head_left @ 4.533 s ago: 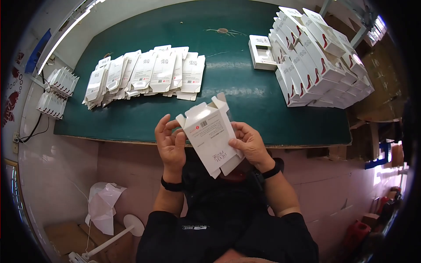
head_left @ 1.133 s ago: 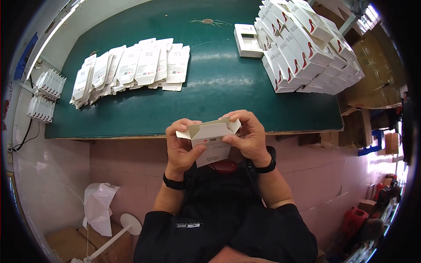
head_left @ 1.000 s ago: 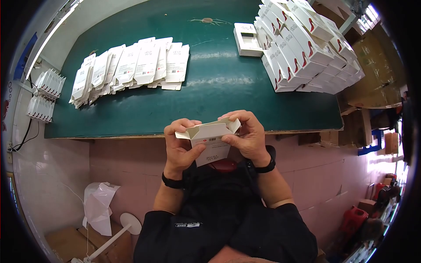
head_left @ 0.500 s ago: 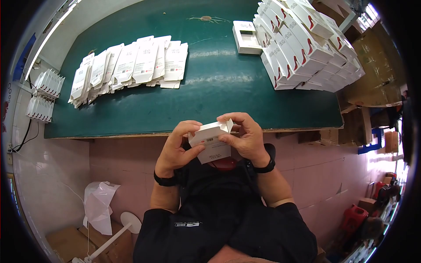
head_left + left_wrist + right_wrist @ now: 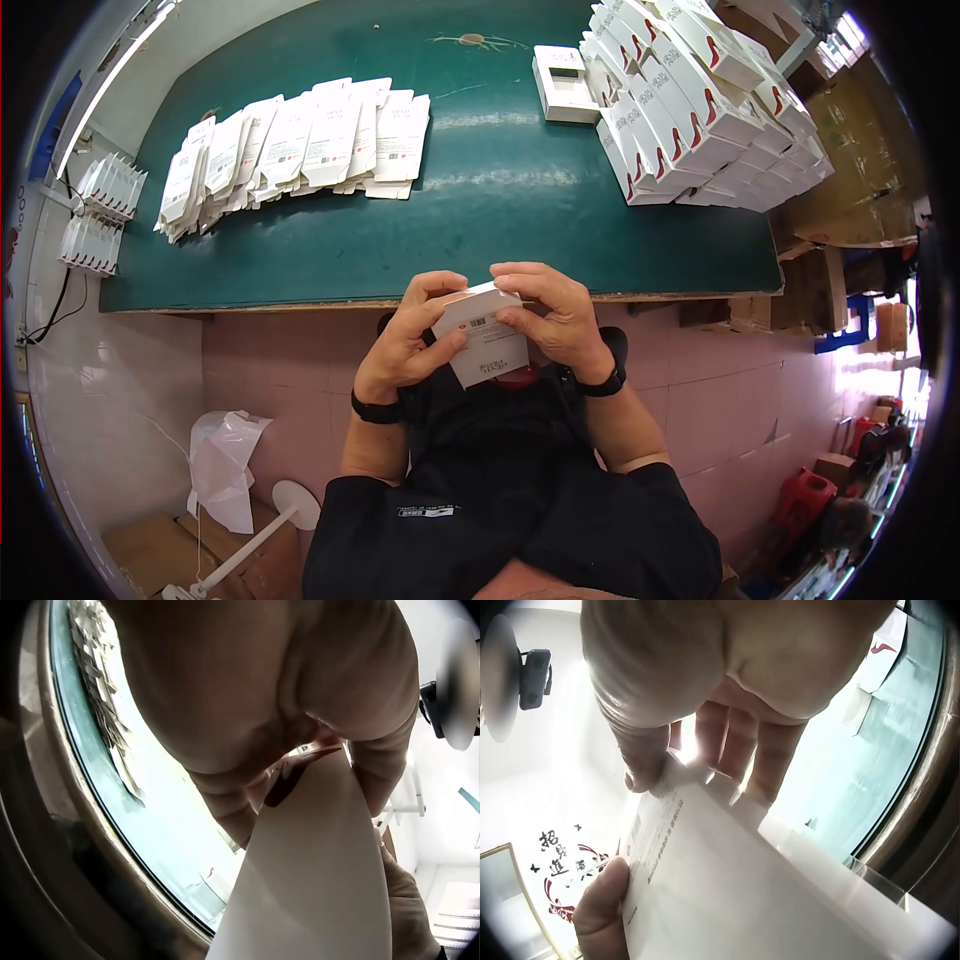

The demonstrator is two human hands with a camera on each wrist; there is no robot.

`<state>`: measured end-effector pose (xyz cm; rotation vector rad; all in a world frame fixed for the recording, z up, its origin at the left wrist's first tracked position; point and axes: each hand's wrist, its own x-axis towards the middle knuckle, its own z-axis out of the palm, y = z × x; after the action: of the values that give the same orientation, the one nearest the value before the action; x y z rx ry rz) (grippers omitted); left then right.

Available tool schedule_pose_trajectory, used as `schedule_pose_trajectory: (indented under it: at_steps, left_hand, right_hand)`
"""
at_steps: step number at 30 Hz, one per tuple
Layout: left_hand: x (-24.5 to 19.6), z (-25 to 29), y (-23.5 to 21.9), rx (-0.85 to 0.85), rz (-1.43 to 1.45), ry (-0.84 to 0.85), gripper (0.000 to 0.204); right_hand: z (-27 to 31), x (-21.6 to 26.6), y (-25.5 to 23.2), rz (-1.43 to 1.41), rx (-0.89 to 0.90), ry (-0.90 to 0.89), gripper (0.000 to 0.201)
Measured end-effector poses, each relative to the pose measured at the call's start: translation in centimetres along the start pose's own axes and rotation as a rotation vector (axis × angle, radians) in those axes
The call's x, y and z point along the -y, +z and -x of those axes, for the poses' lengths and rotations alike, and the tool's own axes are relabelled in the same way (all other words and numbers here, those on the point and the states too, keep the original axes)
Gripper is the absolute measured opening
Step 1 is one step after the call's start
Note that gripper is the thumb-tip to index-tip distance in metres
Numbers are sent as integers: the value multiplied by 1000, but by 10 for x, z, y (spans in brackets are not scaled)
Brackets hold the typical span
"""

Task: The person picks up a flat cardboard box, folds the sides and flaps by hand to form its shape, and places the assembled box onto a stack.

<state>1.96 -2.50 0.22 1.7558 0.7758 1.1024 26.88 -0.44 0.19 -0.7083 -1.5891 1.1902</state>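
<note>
Both hands hold a small white carton [image 5: 490,352] in front of the table's near edge. Printed text and a barcode mark the carton's face in the head view. My left hand [image 5: 405,340] grips its left edge, thumb on the printed face. On the opposite side, my right hand [image 5: 562,322] has its thumb on the face and its fingers over the upper end. A red shoe print shows on the carton [image 5: 319,862] in the left wrist view. In the right wrist view, the right fingers [image 5: 739,742] reach behind the carton's end.
Flat unfolded cartons [image 5: 335,140] lie in an overlapping row on the green table [image 5: 480,235]. Formed cartons [image 5: 700,120] are stacked at the right, with one windowed carton [image 5: 567,95] beside them. More cartons [image 5: 105,190] sit by the left wall.
The carton came between both hands from a slanted hold. Its flared upper flaps have folded in, and that end now looks closed. The printed face has tipped further into view.
</note>
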Motion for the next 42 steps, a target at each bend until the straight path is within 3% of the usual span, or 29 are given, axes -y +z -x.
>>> schedule_pose_trajectory:
  at_steps: [13, 17, 21, 24, 29, 32, 37, 42]
  left_hand:
    - [12, 7, -3, 57, 137, -74, 31]
    - [9, 5, -2, 35, 136, -78, 32]
    - [13, 3, 5, -38, 59, -19, 32]
    - [16, 5, 14, -190, 284, -121, 34]
    - [22, 5, 15, -162, 242, -82, 34]
    - [25, 4, 16, -180, 218, -41, 36]
    - [30, 6, 22, -224, 232, -67, 44]
    - [22, 6, 25, -256, 319, -237, 53]
  right_hand:
    - [-1, 5, -3, 106, 35, 26, 21]
    - [-2, 5, -3, 240, 92, -109, 19]
    - [-2, 2, -4, 185, 50, -60, 19]
    - [0, -2, -3, 139, -9, -26, 21]
    - [3, -1, 2, -29, -90, 160, 28]
    - [-4, 4, 1, 333, -20, -220, 36]
    - [1, 1, -1, 322, -26, -102, 38]
    - [2, 0, -2, 270, -37, -23, 34]
